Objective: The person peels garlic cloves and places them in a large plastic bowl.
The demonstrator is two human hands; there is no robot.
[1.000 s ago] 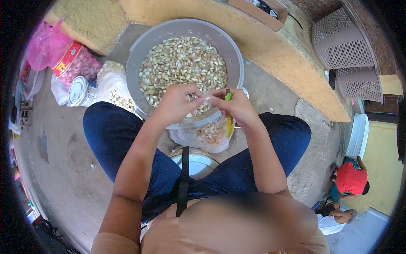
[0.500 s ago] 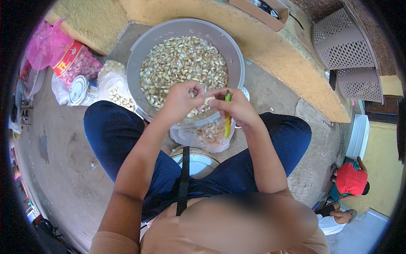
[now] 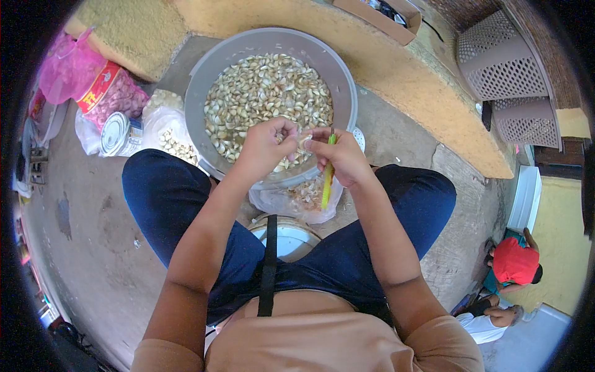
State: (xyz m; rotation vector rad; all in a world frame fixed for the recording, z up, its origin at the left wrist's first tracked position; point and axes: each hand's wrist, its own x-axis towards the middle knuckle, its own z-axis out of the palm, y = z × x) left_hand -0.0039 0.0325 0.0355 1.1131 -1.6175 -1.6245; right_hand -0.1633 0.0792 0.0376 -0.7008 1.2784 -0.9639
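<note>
Over the near side of a large grey tub [image 3: 352,93], my two hands meet at a pale garlic clove [image 3: 304,142]. My left hand [image 3: 271,146] is closed in a pinch at the clove's left side. From the right, the thumb and forefinger of my right hand [image 3: 344,157] grip the same clove. A slim yellow-green knife [image 3: 326,186] is also tucked in my right hand, its handle pointing toward me; I cannot make out a blade. Many garlic cloves [image 3: 266,87] fill the tub. Just below it lies a clear plastic bag [image 3: 282,203] holding papery garlic skins [image 3: 307,193].
Left of the tub are a bag of cloves [image 3: 176,144], a can [image 3: 116,133] and a pink mesh sack of garlic [image 3: 121,99]. A white-lidded bucket [image 3: 291,242] stands between my legs. A low yellow wall [image 3: 396,93] runs behind. Two people [image 3: 515,259] sit at far right.
The knife in my right hand has swung slightly left and its handle points more straight down. My right hand has shifted a little left; my left hand stays nearly still.
</note>
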